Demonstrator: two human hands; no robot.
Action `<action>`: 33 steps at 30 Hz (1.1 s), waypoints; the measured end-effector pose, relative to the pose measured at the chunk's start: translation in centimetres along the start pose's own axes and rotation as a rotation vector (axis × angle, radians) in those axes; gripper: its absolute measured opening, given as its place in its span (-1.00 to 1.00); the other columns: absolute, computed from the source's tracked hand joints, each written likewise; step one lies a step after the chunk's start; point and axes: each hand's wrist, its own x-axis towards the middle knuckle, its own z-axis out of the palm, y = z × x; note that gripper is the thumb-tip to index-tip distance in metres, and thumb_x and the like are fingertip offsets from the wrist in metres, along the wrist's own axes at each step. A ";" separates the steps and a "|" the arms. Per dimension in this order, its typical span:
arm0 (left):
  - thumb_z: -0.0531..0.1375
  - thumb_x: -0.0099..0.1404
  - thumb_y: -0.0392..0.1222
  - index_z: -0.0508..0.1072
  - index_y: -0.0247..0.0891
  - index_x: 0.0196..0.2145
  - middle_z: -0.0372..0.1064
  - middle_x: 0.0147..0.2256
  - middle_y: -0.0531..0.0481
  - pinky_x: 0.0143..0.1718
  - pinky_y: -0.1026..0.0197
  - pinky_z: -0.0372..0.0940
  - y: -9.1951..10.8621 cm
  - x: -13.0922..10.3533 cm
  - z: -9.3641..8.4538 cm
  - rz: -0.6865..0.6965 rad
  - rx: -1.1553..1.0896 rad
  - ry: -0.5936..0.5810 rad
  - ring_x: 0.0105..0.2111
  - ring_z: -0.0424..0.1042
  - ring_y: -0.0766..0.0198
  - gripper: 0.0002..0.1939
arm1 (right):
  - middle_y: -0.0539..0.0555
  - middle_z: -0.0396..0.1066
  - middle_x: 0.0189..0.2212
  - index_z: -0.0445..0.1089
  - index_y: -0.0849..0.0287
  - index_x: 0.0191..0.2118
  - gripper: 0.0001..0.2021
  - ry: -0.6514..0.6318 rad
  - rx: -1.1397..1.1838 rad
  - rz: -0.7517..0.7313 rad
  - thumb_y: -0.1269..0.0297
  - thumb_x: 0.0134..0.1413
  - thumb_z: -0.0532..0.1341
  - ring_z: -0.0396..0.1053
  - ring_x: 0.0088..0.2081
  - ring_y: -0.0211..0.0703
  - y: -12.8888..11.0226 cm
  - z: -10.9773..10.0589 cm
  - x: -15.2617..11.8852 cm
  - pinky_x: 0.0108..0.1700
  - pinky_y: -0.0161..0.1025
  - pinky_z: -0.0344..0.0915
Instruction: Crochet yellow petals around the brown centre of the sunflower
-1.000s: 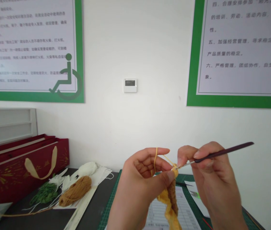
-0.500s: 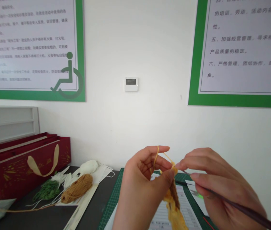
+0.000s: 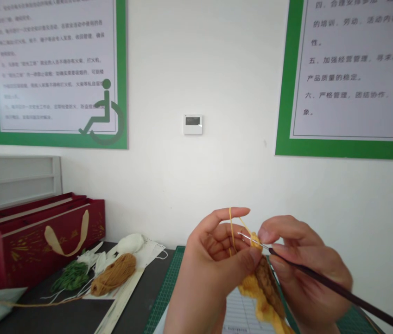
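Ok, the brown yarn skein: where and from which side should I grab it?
I'd grip the brown yarn skein at its middle, across its narrow width, from above: it is elongated, lying lengthwise with its top uncovered. White yarn lies close to its far end.

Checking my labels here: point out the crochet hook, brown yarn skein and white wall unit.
Crochet hook [image 3: 366, 305]: head view, on its dark handle.
Brown yarn skein [image 3: 115, 274]: head view, its middle.
White wall unit [image 3: 193, 130]: head view, casing below its screen.
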 end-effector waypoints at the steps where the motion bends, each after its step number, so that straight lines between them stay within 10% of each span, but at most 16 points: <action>1: 0.55 -0.04 -0.36 0.63 -0.25 -0.09 0.53 -0.39 0.01 -0.31 0.32 0.32 0.0 0.0 0.1 0.004 -0.016 0.019 -0.40 0.42 0.37 -0.50 | 0.06 0.48 -0.21 0.46 0.03 -0.05 -0.58 0.033 0.032 0.017 0.66 0.06 0.23 0.48 -0.17 -0.02 0.3 0.3 -0.2 -0.22 0.02 0.47; 12: 0.43 0.12 -0.38 0.60 -0.18 -0.07 0.54 -0.39 0.04 -0.26 0.24 0.37 -1.4 0.7 0.0 0.316 0.221 0.157 -0.33 0.47 0.26 -0.61 | 0.08 0.52 -0.24 0.43 0.10 0.02 -0.56 -0.019 -0.466 -0.139 0.66 0.05 0.26 0.47 -0.22 -0.11 -2.2 1.0 0.8 -0.23 -0.12 0.48; 21: 0.37 0.12 -0.46 0.65 -0.17 -0.15 0.49 -0.43 0.09 -0.24 0.24 0.36 -1.1 0.9 -0.6 0.277 0.307 0.022 -0.34 0.46 0.29 -0.65 | -0.03 0.39 -0.42 0.39 0.10 -0.19 -0.90 0.199 -0.249 0.344 0.42 0.35 0.16 0.39 -0.38 -0.29 -3.2 0.5 0.5 -0.32 -0.28 0.34; 33: 0.43 0.01 -0.48 0.69 -0.25 -0.34 0.49 -0.47 0.04 -0.33 0.38 0.33 -0.7 0.8 -0.6 0.138 0.143 -0.036 -0.40 0.40 0.38 -0.76 | -0.06 0.27 -0.51 0.33 0.10 -0.36 -0.72 0.234 0.071 0.685 0.18 0.44 0.11 0.24 -0.45 -0.27 -2.7 0.5 1.1 -0.38 -0.26 0.20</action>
